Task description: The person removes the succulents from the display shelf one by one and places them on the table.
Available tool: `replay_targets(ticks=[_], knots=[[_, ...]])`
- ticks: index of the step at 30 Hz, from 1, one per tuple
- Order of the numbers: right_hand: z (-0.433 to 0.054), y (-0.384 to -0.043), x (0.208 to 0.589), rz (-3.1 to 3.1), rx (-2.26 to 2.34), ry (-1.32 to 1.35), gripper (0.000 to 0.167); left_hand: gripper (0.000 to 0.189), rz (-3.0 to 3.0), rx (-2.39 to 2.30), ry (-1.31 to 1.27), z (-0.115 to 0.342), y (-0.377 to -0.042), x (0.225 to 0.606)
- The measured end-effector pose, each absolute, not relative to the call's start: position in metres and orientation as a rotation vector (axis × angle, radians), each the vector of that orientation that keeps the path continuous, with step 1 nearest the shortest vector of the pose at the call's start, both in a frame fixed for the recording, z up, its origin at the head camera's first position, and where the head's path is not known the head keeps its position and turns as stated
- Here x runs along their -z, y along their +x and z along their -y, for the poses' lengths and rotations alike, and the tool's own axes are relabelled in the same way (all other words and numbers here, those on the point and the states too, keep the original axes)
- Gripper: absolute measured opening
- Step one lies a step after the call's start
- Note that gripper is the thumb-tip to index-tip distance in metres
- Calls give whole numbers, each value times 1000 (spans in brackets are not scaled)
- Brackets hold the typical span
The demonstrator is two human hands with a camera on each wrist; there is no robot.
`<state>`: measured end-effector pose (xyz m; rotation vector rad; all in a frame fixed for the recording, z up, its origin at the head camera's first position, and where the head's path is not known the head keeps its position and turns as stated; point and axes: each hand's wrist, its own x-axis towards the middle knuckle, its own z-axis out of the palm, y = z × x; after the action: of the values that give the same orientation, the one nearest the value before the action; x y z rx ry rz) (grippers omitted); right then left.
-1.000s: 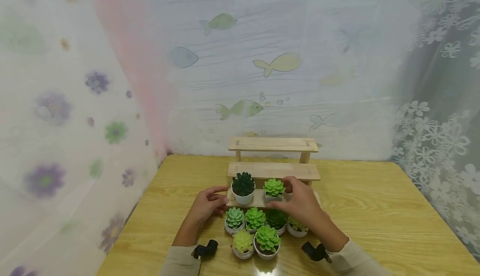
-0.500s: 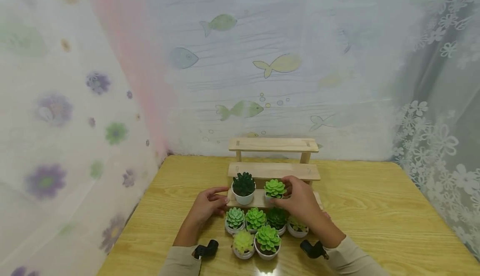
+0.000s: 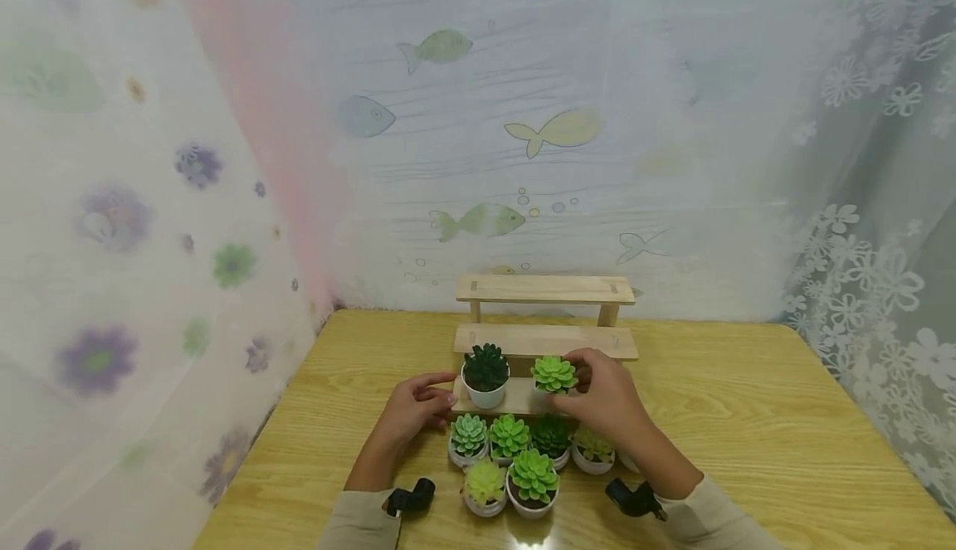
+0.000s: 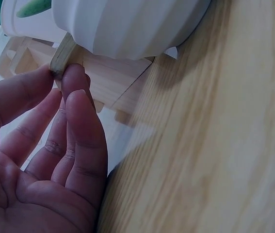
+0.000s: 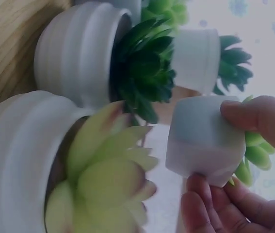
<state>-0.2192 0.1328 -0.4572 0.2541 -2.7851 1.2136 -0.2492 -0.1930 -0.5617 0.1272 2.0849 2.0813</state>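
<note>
In the head view my left hand (image 3: 409, 407) is at the left end of a stepped wooden plant stand (image 3: 543, 289). Up close in the left wrist view, thumb and fingers pinch the end of its lowest board (image 4: 65, 54). My right hand (image 3: 608, 396) grips a small bright green potted succulent (image 3: 553, 374) over that board. The right wrist view shows its angular white pot (image 5: 202, 133) between thumb and fingers. To its left on the lowest board stands a dark green succulent (image 3: 485, 372) in a round white pot.
Several potted succulents stand on the table in front of the stand, among them a bluish one (image 3: 468, 435), a yellow-green one (image 3: 485, 482) and a bright green one (image 3: 533, 475). A patterned curtain (image 3: 478, 160) hangs behind the wooden table (image 3: 747, 417).
My right hand has shifted the bright green succulent a little to the right along the lowest board. The left hand has stayed at the board's end.
</note>
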Motion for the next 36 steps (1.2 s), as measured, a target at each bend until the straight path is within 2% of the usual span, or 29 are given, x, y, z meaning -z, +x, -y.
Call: replay_targets(ticks=[15,25,36], knots=[[-149,-191,447,2780,-1179,343,56,47,-2073,-2079,119,193,-251,565],[-169,-168,448,2740,-1141,448,61,48,-2068,-2082,107,192,-250,566],[-188,-151,448,2752,-1209,617,51,50,-2059,-2096,85,193,-249,564]])
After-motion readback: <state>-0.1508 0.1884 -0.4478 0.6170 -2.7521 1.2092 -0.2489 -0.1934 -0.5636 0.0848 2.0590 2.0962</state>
